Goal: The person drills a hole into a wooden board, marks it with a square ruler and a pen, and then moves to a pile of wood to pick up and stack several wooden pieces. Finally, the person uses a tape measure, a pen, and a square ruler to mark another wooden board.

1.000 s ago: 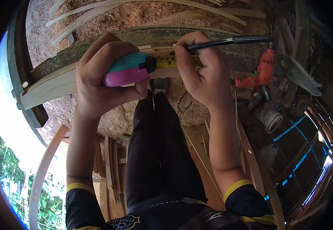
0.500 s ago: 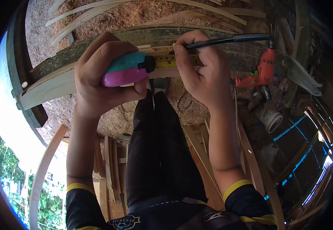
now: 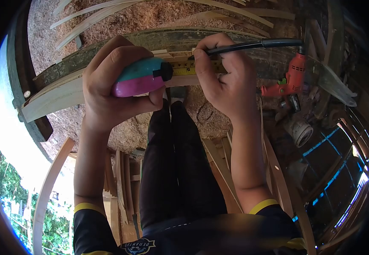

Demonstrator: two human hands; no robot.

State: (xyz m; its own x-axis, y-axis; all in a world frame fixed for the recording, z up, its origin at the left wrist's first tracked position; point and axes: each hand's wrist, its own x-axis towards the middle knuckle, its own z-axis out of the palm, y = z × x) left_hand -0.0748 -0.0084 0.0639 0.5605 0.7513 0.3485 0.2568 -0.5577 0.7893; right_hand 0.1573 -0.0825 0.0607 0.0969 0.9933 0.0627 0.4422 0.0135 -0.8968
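Note:
My left hand (image 3: 108,80) is wrapped round a teal and pink tape measure (image 3: 140,78). From its black mouth a short stretch of yellow blade (image 3: 187,70) runs right along a pale wooden strip (image 3: 61,97), and its far end is hidden by my right hand (image 3: 227,76). In that hand's fingers a dark pen (image 3: 252,45) is pinched, lying almost level, with its tip at the wood just above the blade. Behind the strip lies a weathered wooden beam (image 3: 69,63).
An orange power drill (image 3: 293,74) with a bit fitted lies to the right, near a clear plastic bag (image 3: 335,85) and a whitish container (image 3: 302,132). Thin wooden strips (image 3: 103,12) lie on shavings beyond the beam. More strips (image 3: 123,182) lie beside my legs.
Both hands stay almost where they were. The back end of the pen has shifted very slightly right.

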